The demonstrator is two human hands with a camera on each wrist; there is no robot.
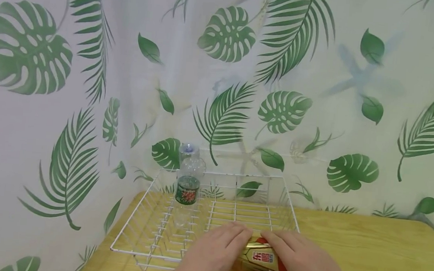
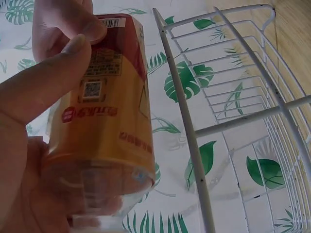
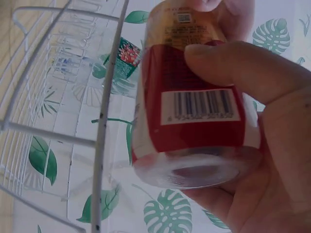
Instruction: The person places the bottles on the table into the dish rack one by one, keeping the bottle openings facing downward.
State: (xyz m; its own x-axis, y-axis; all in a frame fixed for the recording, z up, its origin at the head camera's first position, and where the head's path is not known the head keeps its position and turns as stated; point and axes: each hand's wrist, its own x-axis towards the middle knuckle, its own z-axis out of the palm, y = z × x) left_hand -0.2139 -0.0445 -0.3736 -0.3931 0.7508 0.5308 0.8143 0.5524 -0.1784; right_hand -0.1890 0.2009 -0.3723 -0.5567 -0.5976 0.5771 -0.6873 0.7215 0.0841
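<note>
Both hands hold a drink bottle with a gold and red label, lying sideways at the near edge of a white wire basket. My left hand grips its left end, thumb along the label, where clear plastic shows in the left wrist view. Round the red end curls my right hand. In the right wrist view, that end bears a barcode and a round, shiny base. Inside the basket, toward its left, a clear bottle with a green label stands upright.
The basket sits on a yellow wood-grain table; its wire rim rises close beside the held bottle in both wrist views. A white cloth with green leaves hangs behind the table and along its left side.
</note>
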